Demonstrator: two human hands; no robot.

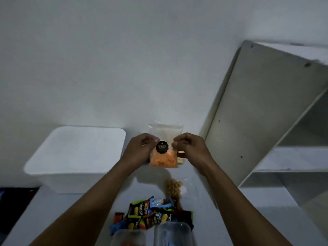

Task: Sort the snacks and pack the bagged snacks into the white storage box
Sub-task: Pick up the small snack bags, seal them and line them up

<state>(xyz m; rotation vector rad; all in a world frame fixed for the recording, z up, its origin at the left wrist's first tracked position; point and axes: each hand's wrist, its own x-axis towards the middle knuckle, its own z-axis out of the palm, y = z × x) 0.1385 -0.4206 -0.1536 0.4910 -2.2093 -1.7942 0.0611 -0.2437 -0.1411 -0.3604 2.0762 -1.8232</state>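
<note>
Nearest the camera stood two clear jars (160, 233) at the table (71, 210) edge, with a heap of small wrapped snacks (152, 214) just beyond them. A clear bag of pale, knobbly snacks (173, 188) lay past the heap. Farther out, both arms reached forward: the left hand (142, 148) and right hand (189, 147) each pinched a side of a clear bag of orange snacks (164, 158), held up above the table. The white storage box (78, 157), lid on, sat to the left near the wall; a white shelf (266, 112) stood to the right.
</note>
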